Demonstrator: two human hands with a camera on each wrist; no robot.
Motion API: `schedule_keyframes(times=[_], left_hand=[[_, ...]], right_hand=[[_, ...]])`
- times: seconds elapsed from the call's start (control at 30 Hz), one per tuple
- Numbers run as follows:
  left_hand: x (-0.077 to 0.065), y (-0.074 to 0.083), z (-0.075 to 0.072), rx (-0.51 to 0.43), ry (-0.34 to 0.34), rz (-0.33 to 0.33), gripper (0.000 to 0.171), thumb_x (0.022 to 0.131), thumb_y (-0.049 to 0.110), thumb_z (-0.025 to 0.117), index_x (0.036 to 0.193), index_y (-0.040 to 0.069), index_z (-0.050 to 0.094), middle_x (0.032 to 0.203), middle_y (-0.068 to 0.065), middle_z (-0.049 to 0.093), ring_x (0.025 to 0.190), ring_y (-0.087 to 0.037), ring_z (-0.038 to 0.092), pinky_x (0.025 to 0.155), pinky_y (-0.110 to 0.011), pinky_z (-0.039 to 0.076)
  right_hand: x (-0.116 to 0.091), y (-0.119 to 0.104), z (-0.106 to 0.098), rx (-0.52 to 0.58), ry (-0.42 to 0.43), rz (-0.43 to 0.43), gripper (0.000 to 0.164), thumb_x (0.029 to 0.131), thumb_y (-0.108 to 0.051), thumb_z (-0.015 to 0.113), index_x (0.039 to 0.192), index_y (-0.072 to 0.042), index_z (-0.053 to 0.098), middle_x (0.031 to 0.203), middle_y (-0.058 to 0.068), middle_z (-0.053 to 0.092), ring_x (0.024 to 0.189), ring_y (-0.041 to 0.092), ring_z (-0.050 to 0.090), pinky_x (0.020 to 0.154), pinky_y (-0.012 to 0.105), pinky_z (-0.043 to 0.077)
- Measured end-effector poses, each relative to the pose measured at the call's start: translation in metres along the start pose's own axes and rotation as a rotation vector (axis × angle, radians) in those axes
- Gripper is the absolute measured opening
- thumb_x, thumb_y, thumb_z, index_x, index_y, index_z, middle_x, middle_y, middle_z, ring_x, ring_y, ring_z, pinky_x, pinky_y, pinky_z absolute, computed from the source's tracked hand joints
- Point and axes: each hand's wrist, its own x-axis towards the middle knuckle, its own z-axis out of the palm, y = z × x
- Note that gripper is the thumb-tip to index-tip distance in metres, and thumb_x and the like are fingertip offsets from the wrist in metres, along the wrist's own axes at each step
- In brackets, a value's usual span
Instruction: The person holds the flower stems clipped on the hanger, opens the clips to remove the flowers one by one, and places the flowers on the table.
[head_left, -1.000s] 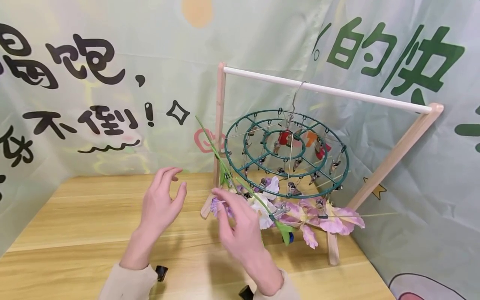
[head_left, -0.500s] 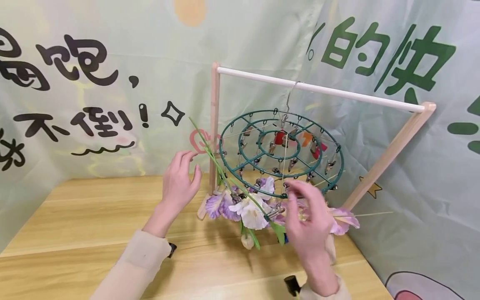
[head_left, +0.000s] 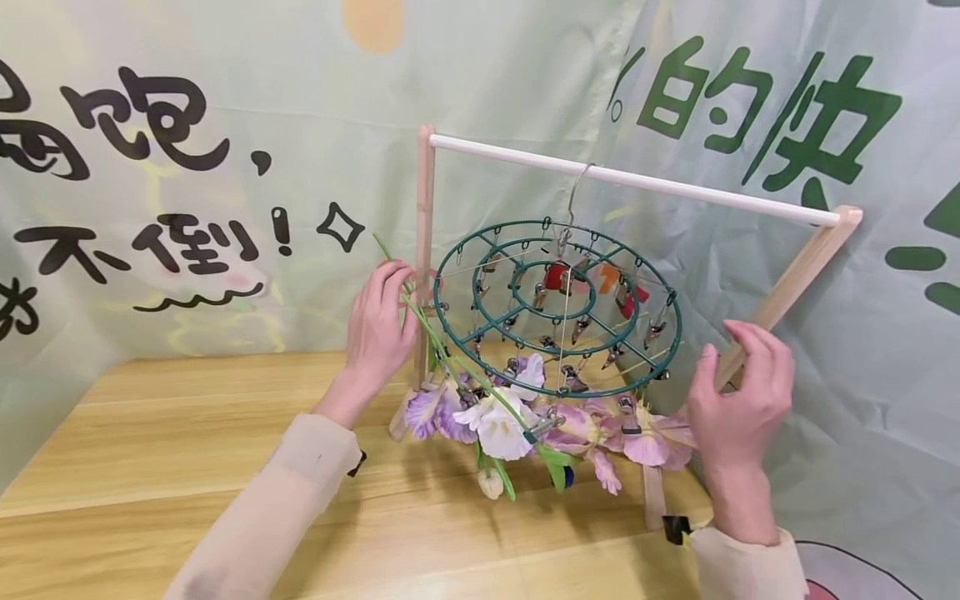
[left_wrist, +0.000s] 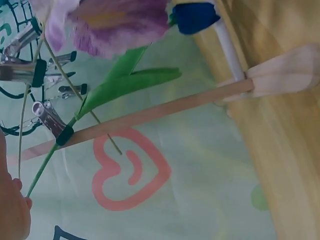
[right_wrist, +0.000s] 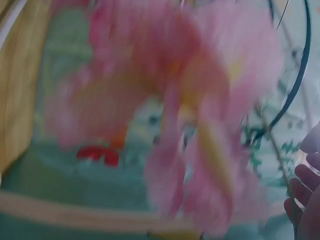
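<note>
Artificial flowers hang from the clips of a round green clip hanger (head_left: 670, 350). They include a white flower (head_left: 504, 429), a purple flower (head_left: 435, 410) and a pink flower (head_left: 647, 442). My left hand (head_left: 378, 321) has its fingers curved round a green flower stem (head_left: 429, 327) at the hanger's left side. In the left wrist view, fingertips (left_wrist: 22, 200) meet the end of that stem. My right hand (head_left: 745, 396) is raised beside the pink flower, fingers apart and bent. The right wrist view shows its fingers (right_wrist: 302, 187) by a thin stem (right_wrist: 277, 155); contact is unclear.
The hanger hooks over a white rod (head_left: 645, 179) on a wooden stand (head_left: 424, 208), whose right leg passes behind my right hand. A printed cloth (head_left: 315, 108) encloses the wooden table (head_left: 225, 433) at the back and right. A white bud (head_left: 491, 483) dangles low.
My left hand has risen rightward to the stem on the hanger's left. My right hand has swung from in front of the flowers to the far right. The camera has shifted slightly.
</note>
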Motion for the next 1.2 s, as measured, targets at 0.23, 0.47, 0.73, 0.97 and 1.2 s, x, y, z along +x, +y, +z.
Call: schedule_keyframes(times=[0.23,0.47,0.73,0.97,1.2], left_hand=[[0.021,-0.007,0.01,0.049,0.026,0.059,0.045,0.1,0.006,0.063,0.142,-0.006,0.052,0.141,-0.023,0.055,0.106,-0.038,0.06,0.094,-0.05,0.052],[0.029,-0.013,0.018,0.056,-0.047,0.071,0.067,0.101,0.01,0.068,0.157,-0.003,0.034,0.152,-0.025,0.046,0.113,-0.043,0.061,0.102,-0.052,0.052],[0.028,-0.013,0.026,0.027,-0.096,0.031,0.069,0.103,0.004,0.063,0.161,-0.003,0.026,0.154,-0.026,0.043,0.111,-0.044,0.062,0.085,-0.049,0.06],[0.026,-0.012,0.025,-0.011,-0.118,-0.023,0.069,0.104,-0.002,0.056,0.163,-0.002,0.021,0.159,-0.024,0.037,0.122,-0.043,0.058,0.077,-0.045,0.062],[0.023,-0.019,0.018,-0.006,-0.075,-0.03,0.07,0.102,-0.002,0.06,0.162,-0.002,0.025,0.157,-0.025,0.04,0.123,-0.045,0.058,0.088,-0.049,0.06]], right_hand=[[0.011,0.038,-0.005,-0.06,-0.009,-0.024,0.038,0.089,-0.002,0.065,0.126,0.006,0.067,0.131,0.024,0.061,0.127,0.043,0.053,0.111,0.044,0.041],[0.01,0.061,-0.004,-0.131,-0.035,-0.023,0.051,0.091,-0.003,0.063,0.142,0.002,0.058,0.146,0.02,0.054,0.137,0.038,0.049,0.118,0.046,0.039],[-0.003,0.074,-0.001,-0.247,-0.092,-0.017,0.058,0.096,-0.003,0.061,0.152,0.001,0.048,0.155,0.019,0.049,0.138,0.04,0.051,0.095,0.072,0.047],[-0.005,0.076,0.003,-0.314,-0.12,-0.013,0.059,0.097,-0.006,0.062,0.155,-0.005,0.047,0.158,0.01,0.049,0.134,0.04,0.056,0.079,0.074,0.05],[-0.006,0.073,0.009,-0.286,-0.157,-0.013,0.059,0.099,-0.007,0.06,0.156,-0.007,0.045,0.161,0.008,0.046,0.124,0.05,0.059,0.081,0.073,0.051]])
